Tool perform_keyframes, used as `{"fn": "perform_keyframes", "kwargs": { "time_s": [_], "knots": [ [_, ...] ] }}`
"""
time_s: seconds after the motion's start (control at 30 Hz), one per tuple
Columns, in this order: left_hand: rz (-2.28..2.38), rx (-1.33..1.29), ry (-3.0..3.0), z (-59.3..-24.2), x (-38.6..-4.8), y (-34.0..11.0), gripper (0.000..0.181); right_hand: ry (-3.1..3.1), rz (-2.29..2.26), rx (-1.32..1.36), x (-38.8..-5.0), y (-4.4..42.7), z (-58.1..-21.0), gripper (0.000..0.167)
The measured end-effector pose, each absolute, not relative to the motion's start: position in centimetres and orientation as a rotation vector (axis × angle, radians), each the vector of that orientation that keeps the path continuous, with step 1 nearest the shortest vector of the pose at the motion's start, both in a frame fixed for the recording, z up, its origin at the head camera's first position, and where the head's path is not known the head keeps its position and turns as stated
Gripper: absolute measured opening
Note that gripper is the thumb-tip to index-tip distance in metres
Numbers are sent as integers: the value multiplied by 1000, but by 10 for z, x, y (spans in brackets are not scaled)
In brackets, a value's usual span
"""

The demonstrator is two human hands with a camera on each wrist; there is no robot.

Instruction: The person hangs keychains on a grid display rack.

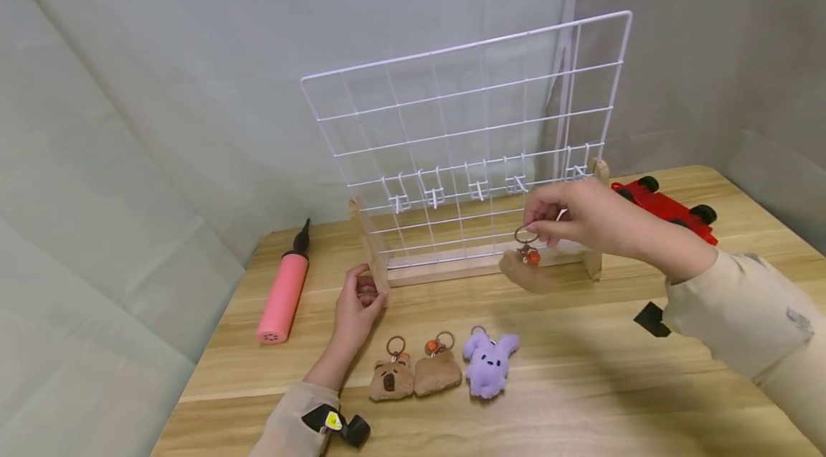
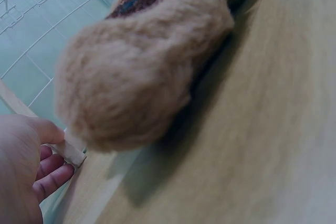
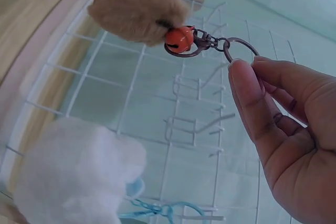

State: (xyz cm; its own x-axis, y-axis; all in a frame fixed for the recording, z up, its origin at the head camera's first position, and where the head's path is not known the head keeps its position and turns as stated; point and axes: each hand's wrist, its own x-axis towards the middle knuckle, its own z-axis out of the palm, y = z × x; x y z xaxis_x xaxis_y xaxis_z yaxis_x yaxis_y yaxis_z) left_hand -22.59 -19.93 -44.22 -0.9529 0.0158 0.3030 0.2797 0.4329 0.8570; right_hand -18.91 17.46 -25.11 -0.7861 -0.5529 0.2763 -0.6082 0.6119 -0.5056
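Note:
My right hand [image 1: 574, 217] pinches the metal ring [image 3: 251, 44] of a brown plush keychain [image 1: 523, 272] between thumb and fingertips. The plush, blurred in the head view, dangles in front of a white wire grid rack [image 1: 467, 46], with an orange bell [image 3: 179, 39] at its clasp. My left hand [image 1: 355, 306] holds the wooden side foot [image 1: 368, 242] of the rack at its lower left. Several white hooks [image 1: 434, 196] line the grid's middle. A white plush keychain [image 3: 73, 171] with a blue ring hangs on the rack in the right wrist view; my right hand hides it in the head view.
On the table lie a brown bear-faced plush keychain [image 1: 391, 379], a second brown one [image 1: 439, 374] and a purple plush keychain [image 1: 488, 367]. A pink hand pump [image 1: 284, 297] lies at the left. Behind my right forearm is a red toy car [image 1: 665, 206].

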Motion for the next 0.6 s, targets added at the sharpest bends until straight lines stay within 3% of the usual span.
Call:
{"fn": "perform_keyframes", "kwargs": {
  "time_s": [0.6],
  "knots": [
    [-1495, -240, -2448, -444, -229, -197, 54, -2774, 842, 808, -216, 185, -230, 3]
  ]
}}
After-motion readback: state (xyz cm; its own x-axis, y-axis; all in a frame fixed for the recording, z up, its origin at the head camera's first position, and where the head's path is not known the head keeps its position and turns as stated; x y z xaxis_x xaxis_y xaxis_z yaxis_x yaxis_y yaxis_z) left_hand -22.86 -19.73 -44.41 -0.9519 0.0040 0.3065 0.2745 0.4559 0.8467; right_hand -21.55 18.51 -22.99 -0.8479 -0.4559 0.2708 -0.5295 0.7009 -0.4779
